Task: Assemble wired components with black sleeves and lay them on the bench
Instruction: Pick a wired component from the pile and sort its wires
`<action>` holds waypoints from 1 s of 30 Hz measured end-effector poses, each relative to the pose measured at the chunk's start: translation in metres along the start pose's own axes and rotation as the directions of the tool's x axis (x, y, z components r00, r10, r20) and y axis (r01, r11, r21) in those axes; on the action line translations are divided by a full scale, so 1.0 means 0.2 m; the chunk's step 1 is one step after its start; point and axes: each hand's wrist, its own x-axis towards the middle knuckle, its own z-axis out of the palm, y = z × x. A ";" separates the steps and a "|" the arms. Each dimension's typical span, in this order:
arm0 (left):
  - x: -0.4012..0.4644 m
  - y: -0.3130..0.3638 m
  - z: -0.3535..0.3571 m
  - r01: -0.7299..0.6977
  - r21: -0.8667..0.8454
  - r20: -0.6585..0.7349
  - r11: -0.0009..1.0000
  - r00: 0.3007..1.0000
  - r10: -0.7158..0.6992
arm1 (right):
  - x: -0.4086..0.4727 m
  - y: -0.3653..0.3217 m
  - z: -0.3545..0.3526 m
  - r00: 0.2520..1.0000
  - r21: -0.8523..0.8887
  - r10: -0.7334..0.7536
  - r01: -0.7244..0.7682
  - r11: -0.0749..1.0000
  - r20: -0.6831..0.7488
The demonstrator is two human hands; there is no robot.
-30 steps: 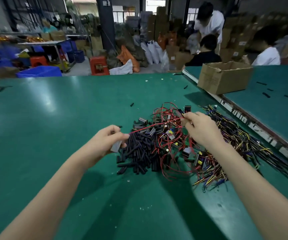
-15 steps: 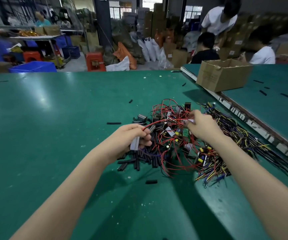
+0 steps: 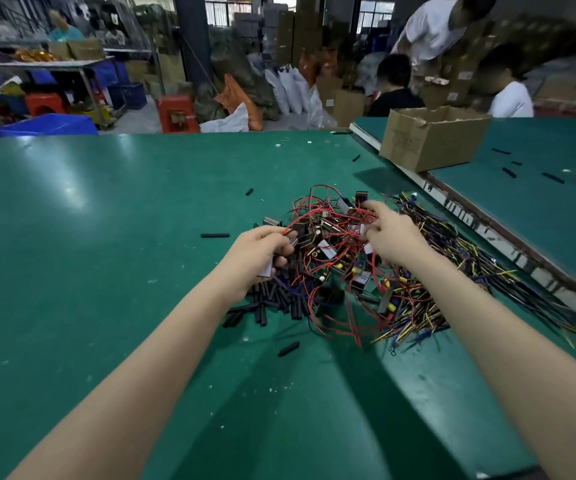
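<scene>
Wired components [image 3: 335, 244] with red leads lie in a tangled heap on the green surface [image 3: 106, 237], and both hands are in that heap. The left hand [image 3: 258, 252] is curled round one component: its fingers close on a small pale-labelled block, and a red wire runs out from between fingertips and thumb toward the pile. That grip is closed on the part, held just above the black sleeves [image 3: 276, 299]. The right hand [image 3: 392, 237] reaches into the far side of the heap with fingers bent among the red wires; the grip looks pinched on something small and pale, but whether it truly holds a piece I cannot tell.

Below and between the hands, the sleeves form a loose pile of short dark tubes, touching the near edge of the red tangle. A few single sleeves lie apart: one [image 3: 214, 235] left of the left hand, one [image 3: 289, 348] nearer the person, one [image 3: 249, 192] farther out. To the right of the heap a spread of thin yellow, blue and black wires [image 3: 452, 271] fans toward the surface's edge strip.

Beyond that edge a second green surface carries an open cardboard box [image 3: 431, 140] and several scattered dark sleeves. Farther back, other people sit or stand among stacked cartons, white sacks, red stools and blue crates.
</scene>
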 end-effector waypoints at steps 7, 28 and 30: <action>0.01 -0.02 -0.08 0.022 -0.097 -0.047 0.995 0.999 -0.027 | 0.06 -0.21 -0.21 0.992 0.752 0.085 -0.124 0.647 0.090; -0.07 -0.01 -0.27 -0.027 -0.499 -0.043 0.866 0.999 0.006 | -0.19 -0.47 0.35 0.947 0.131 -0.308 0.318 0.939 -0.096; -0.08 -0.02 -0.30 -0.035 -0.597 0.015 0.802 0.998 0.055 | -0.25 -0.46 0.50 0.891 0.051 -0.443 0.440 0.896 0.100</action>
